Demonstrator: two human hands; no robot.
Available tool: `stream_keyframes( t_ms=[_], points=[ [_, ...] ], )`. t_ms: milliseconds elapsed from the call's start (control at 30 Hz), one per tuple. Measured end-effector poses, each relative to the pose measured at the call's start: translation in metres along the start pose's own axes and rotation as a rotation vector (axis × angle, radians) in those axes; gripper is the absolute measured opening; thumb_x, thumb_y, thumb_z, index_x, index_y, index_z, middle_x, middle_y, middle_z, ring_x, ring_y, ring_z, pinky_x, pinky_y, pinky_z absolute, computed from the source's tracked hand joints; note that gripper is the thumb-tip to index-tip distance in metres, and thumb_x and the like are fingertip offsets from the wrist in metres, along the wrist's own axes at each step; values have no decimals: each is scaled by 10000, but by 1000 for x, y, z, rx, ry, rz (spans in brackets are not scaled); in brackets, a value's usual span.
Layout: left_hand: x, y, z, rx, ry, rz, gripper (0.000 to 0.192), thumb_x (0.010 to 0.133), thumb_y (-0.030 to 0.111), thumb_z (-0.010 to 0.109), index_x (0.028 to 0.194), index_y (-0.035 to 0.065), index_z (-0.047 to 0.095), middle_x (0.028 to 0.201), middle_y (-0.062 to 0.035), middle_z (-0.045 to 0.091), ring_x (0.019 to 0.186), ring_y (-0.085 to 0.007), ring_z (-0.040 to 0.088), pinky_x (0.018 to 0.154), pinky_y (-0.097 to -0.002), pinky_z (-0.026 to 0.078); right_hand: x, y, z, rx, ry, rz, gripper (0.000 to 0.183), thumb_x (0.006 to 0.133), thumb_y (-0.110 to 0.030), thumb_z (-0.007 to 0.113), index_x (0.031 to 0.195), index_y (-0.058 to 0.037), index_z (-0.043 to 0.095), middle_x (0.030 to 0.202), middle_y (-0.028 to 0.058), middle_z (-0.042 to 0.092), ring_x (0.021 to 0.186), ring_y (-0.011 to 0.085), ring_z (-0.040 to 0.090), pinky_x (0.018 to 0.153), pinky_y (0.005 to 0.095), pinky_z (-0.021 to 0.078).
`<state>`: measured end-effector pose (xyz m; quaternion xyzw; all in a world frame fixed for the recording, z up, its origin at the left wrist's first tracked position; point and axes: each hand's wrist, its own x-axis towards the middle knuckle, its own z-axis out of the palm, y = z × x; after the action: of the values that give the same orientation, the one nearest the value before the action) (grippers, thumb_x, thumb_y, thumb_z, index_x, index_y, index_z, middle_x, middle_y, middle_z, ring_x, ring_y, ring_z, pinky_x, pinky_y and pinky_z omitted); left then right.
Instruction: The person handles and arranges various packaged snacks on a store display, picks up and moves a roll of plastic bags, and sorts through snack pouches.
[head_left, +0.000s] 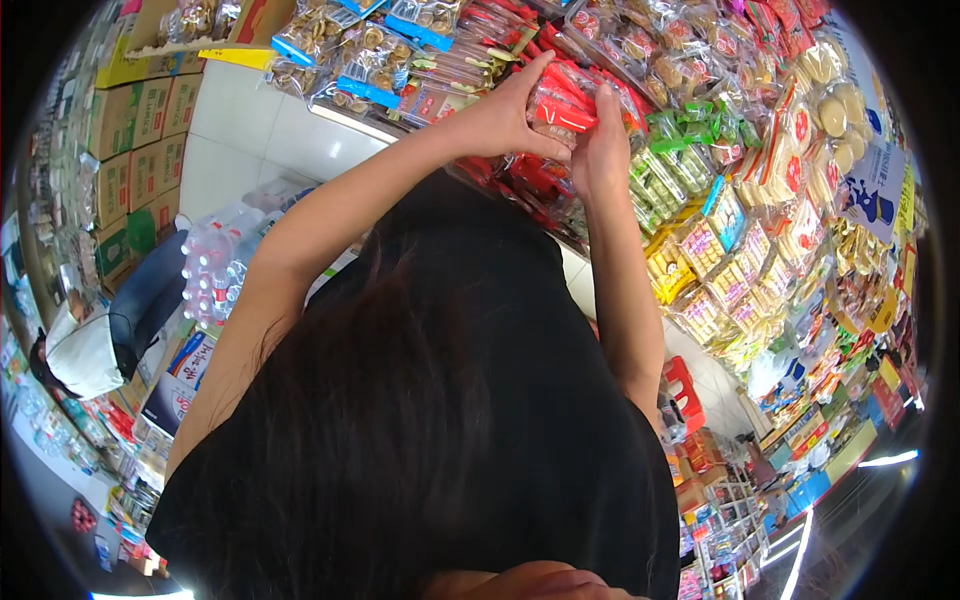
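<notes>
My left hand (508, 112) and my right hand (604, 154) are on opposite sides of a bunch of red-and-clear plastic snack packets (566, 105), gripping it between them. The packets stand close together, red ends showing, over a packed display of bagged snacks. More red packets (536, 176) lie just below my hands, between them and my body. Left of them are clear bags with blue labels (367, 88) holding round brown pieces. Green-wrapped packets (694, 124) lie right of my right hand.
Bottle packs (225, 259) stand on the floor at left, near stacked cartons (142, 172). A person in a white top (86, 356) is at the far left. Packaged snacks (720, 262) cover the right side, with a red plastic basket or crate (684, 394) lower down.
</notes>
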<state>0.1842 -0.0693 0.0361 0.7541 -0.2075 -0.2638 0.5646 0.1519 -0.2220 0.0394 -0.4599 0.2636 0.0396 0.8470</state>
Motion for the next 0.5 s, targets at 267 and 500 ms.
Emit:
stream_keyframes(
  t_ms=[267, 500],
  points=[
    [20, 2, -13, -56, -111, -122, 1161, 656, 340, 809, 1458, 37, 25, 1235, -200, 522, 943, -196, 593, 778, -299, 487, -4, -7, 8, -122, 45, -55, 633, 955, -312, 448, 1409, 52, 198, 1433, 199, 274, 1307, 252, 325, 1069, 355, 287],
    [32, -14, -13, 109, -13, -162, 1104, 661, 311, 794, 1445, -2, 82, 1305, -221, 462, 1117, -245, 535, 914, -328, 435, -17, -2, 13, -562, 35, -223, 695, 908, -260, 514, 1404, 88, 174, 1462, 234, 225, 1358, 259, 242, 1092, 330, 222]
  ],
)
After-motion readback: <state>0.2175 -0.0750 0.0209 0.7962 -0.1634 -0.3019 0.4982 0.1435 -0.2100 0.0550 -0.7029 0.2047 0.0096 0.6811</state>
